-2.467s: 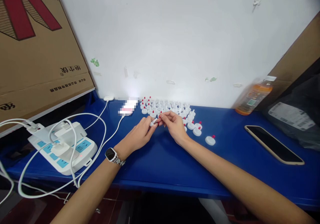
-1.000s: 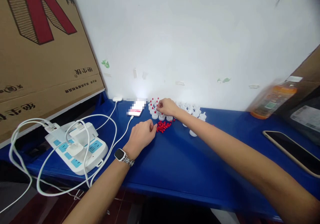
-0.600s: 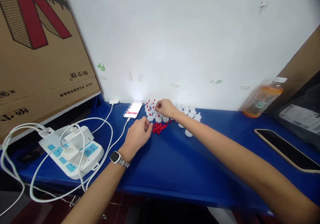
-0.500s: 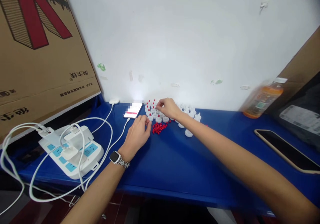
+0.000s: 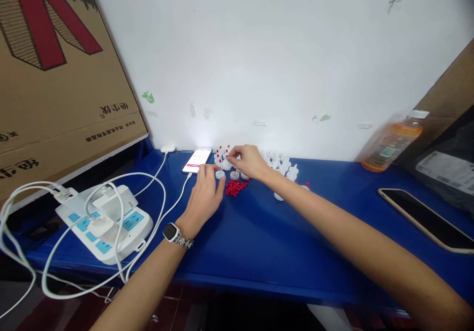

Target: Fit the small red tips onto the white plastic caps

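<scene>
My left hand is near the front of the cluster, thumb and fingers closed around a round white plastic cap. Over the cluster, the fingertips of my right hand pinch the top of a white cap; a red tip there is partly hidden by the fingers. Behind it stand several white caps with red tips. A pile of small red tips lies in front of the hands. More white caps spread to the right, partly behind my right wrist.
A lit phone with a charging cable lies left of the caps. A power strip with looping white cables fills the left side. At right are an orange drink bottle and a dark phone. A white wall rises behind.
My right hand has shifted slightly left, and a white cap now shows beneath its fingertips. My left thumb and fingers have parted somewhat around a white cap.
</scene>
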{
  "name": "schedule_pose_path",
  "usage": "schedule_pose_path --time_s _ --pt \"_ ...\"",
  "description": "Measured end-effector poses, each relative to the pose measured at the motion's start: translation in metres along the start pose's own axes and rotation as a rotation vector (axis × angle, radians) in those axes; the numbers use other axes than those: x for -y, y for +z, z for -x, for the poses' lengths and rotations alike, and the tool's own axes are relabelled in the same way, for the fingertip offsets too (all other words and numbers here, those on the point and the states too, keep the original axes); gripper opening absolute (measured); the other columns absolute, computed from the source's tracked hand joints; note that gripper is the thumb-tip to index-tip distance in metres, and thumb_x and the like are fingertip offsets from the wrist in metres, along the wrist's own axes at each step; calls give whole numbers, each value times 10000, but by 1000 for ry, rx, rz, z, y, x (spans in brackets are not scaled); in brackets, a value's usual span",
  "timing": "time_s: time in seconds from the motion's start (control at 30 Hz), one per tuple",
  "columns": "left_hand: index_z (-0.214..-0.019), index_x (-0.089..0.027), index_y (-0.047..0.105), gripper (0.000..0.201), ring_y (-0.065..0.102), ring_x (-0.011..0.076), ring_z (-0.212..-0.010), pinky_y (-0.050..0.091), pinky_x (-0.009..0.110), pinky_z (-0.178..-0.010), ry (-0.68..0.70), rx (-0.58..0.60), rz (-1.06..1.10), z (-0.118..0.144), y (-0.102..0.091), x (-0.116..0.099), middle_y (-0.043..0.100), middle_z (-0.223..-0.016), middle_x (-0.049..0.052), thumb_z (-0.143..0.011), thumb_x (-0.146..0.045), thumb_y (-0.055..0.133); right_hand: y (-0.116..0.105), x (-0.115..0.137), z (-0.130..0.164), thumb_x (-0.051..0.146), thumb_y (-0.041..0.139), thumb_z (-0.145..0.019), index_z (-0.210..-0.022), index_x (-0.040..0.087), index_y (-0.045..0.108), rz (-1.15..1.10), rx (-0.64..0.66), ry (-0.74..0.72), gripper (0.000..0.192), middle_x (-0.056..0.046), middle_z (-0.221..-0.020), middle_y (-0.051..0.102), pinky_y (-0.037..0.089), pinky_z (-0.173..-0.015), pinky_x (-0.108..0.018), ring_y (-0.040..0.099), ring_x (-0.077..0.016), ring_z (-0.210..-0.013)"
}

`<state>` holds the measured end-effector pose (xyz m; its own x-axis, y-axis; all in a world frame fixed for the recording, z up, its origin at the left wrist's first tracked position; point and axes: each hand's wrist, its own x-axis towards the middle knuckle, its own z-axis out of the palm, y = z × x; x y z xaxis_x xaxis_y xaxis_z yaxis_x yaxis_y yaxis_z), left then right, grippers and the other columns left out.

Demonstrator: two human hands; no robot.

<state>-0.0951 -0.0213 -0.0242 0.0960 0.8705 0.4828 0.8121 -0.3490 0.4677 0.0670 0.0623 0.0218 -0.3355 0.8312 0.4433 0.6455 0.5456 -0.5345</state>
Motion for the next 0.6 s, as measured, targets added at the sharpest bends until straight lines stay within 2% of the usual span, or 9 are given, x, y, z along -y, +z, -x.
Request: schedule_pose_path --time_s 0.1,0.23,0.3,0.4,0.47,0.6 --pt "-1323 -211 387 377 556 269 -1153 526 397 -855 70 13 39 2 1 -3 482 -1324 139 -1006 -409 439 -8 7 28 276 641 -844 -799 194 744 -218 14 -15 139 -14 -764 730 437 -704 -290 593 -157 -696" --pt "-1225 -232 471 286 584 275 -1097 509 414 -859 119 228 -12 4 3 -3 595 -1140 98 -1032 -411 358 -4 3 64 320 606 -877 -859 199 739 -358 1 6 180 -10 -771 724 428 -656 -289 569 -152 -670" --pt "-1155 -226 487 291 603 277 -1050 505 414 -842 90 266 -32 4 2 -2 607 -1077 96 -1039 -432 318 2 -6 77 288 587 -891 -887 207 727 -316 -20 -4 161 -15 -786 719 430 -675 -299 579 -158 -689" --pt "-1058 -230 474 285 620 270 -1000 493 399 -827 52 257 -41 2 0 2 611 -1012 82 -1037 -453 297 7 -17 89 219 617 -873 -901 218 708 -116 45 -109 95 -23 -837 709 418 -790 -341 601 -181 -800" --pt "-1006 -238 457 268 627 263 -940 483 381 -787 40 268 -47 1 -2 4 608 -948 64 -1034 -454 302 9 -21 93 202 648 -864 -916 218 695 14 100 -173 72 -30 -891 705 386 -855 -371 599 -197 -884" --pt "-972 -242 437 254 622 261 -898 463 366 -750 40 284 -64 0 -3 5 595 -903 53 -1028 -451 306 9 -19 94 207 644 -899 -921 212 673 140 144 -214 37 -40 -942 697 351 -867 -386 578 -212 -947"
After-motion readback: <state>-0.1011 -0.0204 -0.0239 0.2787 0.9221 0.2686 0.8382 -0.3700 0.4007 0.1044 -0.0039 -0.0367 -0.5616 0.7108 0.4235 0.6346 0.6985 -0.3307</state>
